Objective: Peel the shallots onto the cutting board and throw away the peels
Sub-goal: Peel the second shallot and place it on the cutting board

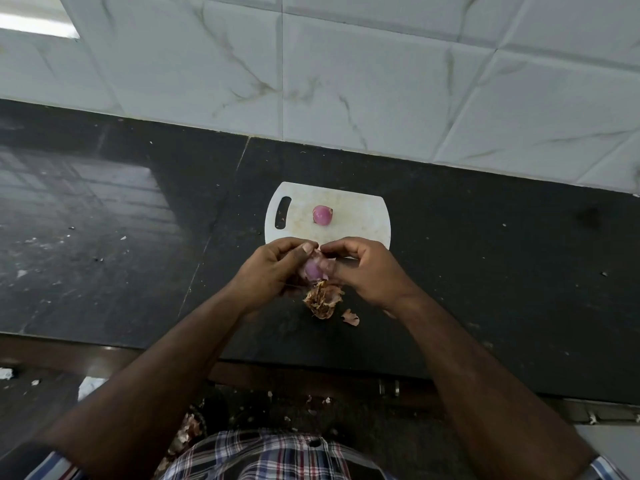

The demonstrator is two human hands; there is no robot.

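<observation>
While both hands (277, 268) (363, 271) hold it, the shallot (313, 270) is mostly hidden

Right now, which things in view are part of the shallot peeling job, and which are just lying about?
Part of the job:
- shallot in hand, held by left hand and right hand
- peeled shallot on cutting board
- peel pile and loose peel on counter

Lying about:
- scraps on floor
- wall tiles
</observation>
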